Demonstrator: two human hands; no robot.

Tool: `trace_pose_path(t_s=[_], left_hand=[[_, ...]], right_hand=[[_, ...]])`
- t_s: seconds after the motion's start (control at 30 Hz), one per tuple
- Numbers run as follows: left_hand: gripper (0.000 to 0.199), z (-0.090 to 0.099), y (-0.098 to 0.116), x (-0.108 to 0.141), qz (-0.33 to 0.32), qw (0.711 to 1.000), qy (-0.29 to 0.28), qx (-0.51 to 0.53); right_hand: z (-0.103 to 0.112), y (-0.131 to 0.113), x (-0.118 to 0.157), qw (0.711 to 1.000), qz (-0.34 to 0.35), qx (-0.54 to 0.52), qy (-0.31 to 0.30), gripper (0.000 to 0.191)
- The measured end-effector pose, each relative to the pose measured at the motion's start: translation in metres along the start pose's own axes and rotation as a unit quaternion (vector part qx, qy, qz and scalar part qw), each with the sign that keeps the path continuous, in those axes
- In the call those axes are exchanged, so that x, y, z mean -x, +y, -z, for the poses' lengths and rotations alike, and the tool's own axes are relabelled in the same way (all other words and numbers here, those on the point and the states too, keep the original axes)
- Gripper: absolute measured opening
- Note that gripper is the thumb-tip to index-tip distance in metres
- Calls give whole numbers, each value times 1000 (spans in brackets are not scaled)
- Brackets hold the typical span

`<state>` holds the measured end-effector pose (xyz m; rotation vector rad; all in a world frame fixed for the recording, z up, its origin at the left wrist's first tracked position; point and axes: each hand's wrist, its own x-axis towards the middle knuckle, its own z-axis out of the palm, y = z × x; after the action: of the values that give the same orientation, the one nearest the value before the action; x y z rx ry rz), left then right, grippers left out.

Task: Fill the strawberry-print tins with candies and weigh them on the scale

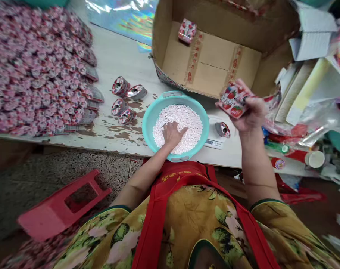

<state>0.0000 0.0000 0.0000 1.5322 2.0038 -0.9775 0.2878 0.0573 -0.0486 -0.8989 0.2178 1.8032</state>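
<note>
above speckled flooring (114, 161), worn tabletop (111, 67) supports a basin (146, 129).

Chipped white table (104, 46), terrazzo floor (118, 164)
Bare patches (125, 129) mark the near edge; below its left part, a red plastic stool (48, 216).

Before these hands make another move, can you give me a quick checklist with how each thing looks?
1. Left hand on the white pellets, fingers spread: ok.
2. Right hand gripping the strawberry packet: ok, held up off the table.
3. Basin well back from the table's edge: not ok, its near rim seems to overhang.
4. Scale reading: cannot tell, display too small.
5. Carton open on top: ok, a printed pack lies inside.
</note>
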Motion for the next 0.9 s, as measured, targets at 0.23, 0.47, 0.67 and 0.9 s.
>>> trace_pose_path(t_s=[0.23, 0.47, 0.67, 0.9], left_hand=[[23, -6, 0, -14, 6, 968, -45, 248], [38, 58, -2, -15, 107, 725, -106, 672], [38, 78, 32, 7, -27, 680, -61, 731], [37, 60, 39, 2, -41, 703, 32, 710]], right_hand=[[8, 78, 71, 995, -67, -2, 75, 61], [-18, 149, 81, 962, -27, 269, 39, 58], [-40, 179, 72, 934, 35, 355, 8, 48], [-63, 187, 65, 901, 40, 427, 61, 41]])
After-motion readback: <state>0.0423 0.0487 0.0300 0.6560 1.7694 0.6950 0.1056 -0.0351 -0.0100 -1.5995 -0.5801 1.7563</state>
